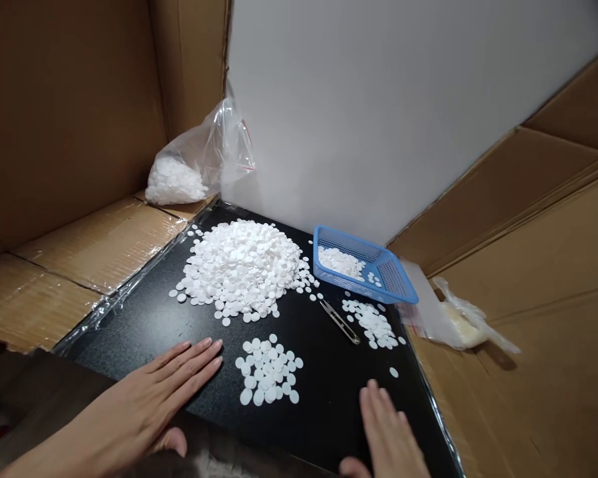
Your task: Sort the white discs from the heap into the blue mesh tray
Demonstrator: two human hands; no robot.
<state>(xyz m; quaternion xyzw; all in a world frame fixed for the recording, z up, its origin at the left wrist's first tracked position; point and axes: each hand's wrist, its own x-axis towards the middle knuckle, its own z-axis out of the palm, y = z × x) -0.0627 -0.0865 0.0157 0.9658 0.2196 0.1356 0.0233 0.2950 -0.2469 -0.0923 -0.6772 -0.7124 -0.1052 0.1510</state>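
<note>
My left hand (162, 392) lies flat with fingers stretched out on the black tabletop (323, 411), holding nothing. To the right of its fingertips is a small cluster of white round discs (268, 372). My right hand (389, 431) rests near the table's right front edge, fingers extended, also with nothing in it. One loose disc (393, 372) lies just beyond its fingertips. Farther off sit a big heap of white discs (244, 262) and another small group of discs (373, 324). Between these two lies a pair of thread snips (339, 322).
A blue plastic basket (366, 287) with discs inside stands at the back right. At the back left is a clear bag (177, 180) of white pieces. Another plastic bag (466, 325) lies on cardboard at right. Cardboard (70, 119) and a white wall (379, 99) surround the table.
</note>
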